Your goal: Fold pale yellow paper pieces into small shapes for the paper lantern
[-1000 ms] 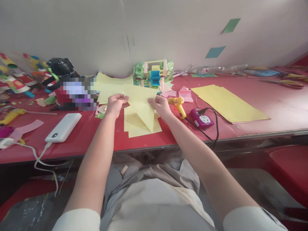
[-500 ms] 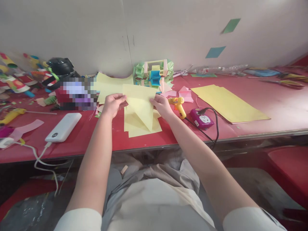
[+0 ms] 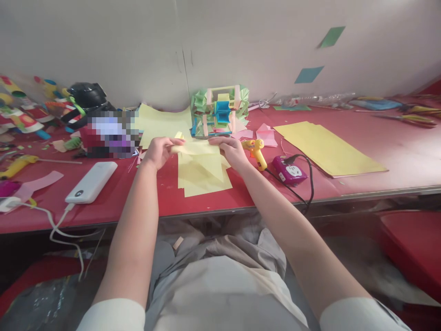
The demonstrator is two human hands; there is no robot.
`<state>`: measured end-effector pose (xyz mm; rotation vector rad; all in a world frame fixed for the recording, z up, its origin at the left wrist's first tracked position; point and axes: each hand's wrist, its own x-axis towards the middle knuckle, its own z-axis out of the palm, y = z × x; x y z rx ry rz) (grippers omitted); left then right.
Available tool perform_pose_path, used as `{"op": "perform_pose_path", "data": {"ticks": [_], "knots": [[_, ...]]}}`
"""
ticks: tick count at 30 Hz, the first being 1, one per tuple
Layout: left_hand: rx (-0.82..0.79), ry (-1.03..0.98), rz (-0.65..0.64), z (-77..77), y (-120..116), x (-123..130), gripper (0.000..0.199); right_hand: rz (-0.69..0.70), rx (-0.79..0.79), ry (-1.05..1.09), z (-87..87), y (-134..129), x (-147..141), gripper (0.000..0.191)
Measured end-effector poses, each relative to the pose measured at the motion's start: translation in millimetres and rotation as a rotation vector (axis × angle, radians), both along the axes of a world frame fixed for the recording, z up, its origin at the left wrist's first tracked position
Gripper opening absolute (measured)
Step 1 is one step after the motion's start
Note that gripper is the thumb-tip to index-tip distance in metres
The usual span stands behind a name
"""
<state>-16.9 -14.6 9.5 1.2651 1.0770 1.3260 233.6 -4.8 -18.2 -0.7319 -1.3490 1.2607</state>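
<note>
- Currently we hold a pale yellow sheet (image 3: pixel 196 148) by its far edge, stretched between both hands over the red table (image 3: pixel 171 195).
- Left hand (image 3: pixel 160 153): thumb and fingers clamped on the sheet's left end.
- Right hand (image 3: pixel 232 151): thumb and fingers clamped on its right end, fingertips reaching inward along the far edge.
- Between the two pinches the paper forms a narrow band; we can't tell if it's folded or just curled.
- Beneath, toward us, loose yellow sheets (image 3: pixel 204 189) lie on the table; contact with ours unclear.
- Just right of our right hand: yellow glue gun (image 3: pixel 257 151), then purple power socket (image 3: pixel 287 172).
- Beyond our hands: green-and-blue paper model (image 3: pixel 222 111).
</note>
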Motion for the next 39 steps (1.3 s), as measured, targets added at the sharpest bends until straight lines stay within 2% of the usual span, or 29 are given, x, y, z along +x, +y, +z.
{"op": "perform_pose_path", "data": {"ticks": [6, 8, 10, 13, 15, 17, 20, 22, 24, 27, 30, 33, 35, 39], "knots": [[0.039, 0.159, 0.082, -9.0, 4.4, 3.0, 0.034, -0.036, 0.062, -0.079, -0.9, 2.2, 2.4, 0.033], [0.052, 0.188, 0.042, -7.5, 2.0, 3.4, 0.042, -0.049, 0.102, -0.116, -1.4, 1.7, 2.1, 0.052], [0.027, 0.227, -0.051, -3.1, -2.7, 4.2, 0.047, -0.037, 0.121, -0.134, -2.0, 0.9, 1.1, 0.06], [-0.077, 0.295, -0.194, 2.6, -9.3, 7.6, 0.043, -0.02, 0.123, -0.17, -2.4, -0.5, -0.5, 0.058], [-0.115, 0.284, -0.212, 2.4, -10.1, 10.5, 0.041, -0.013, 0.11, -0.185, -1.7, -1.4, -1.0, 0.056], [-0.114, 0.252, -0.167, -0.8, -7.2, 11.7, 0.041, -0.022, 0.079, -0.185, 0.0, -2.2, -0.7, 0.054], [-0.078, 0.184, -0.032, -6.6, 0.7, 8.6, 0.041, -0.073, -0.008, -0.173, 4.1, -2.8, 0.9, 0.051], [-0.055, 0.111, 0.05, -7.8, 4.8, 5.3, 0.039, -0.111, -0.077, -0.118, 6.7, -3.0, 2.1, 0.053], [-0.052, 0.034, 0.062, -6.4, 5.7, 4.4, 0.036, -0.118, -0.121, -0.017, 8.4, -2.8, 2.8, 0.053], [-0.09, -0.033, 0.001, -2.3, 1.5, 11.3, 0.032, -0.069, -0.145, 0.085, 7.4, -2.0, 2.5, 0.044], [-0.163, 0.0, -0.068, -1.4, -5.7, 26.0, 0.036, -0.046, -0.18, 0.065, 2.3, -0.9, -0.2, 0.04], [-0.22, 0.109, -0.264, -4.1, -11.3, 39.9, 0.041, -0.056, -0.185, 0.034, -3.9, -0.8, -4.0, 0.042], [-0.196, 0.15, -0.342, -5.6, -12.8, 45.0, 0.041, -0.052, -0.181, 0.033, -6.7, -1.7, -6.1, 0.043], [-0.095, 0.125, -0.209, -5.9, -10.3, 45.9, 0.039, -0.015, -0.166, -0.01, -7.4, -5.3, -7.7, 0.042]]}}
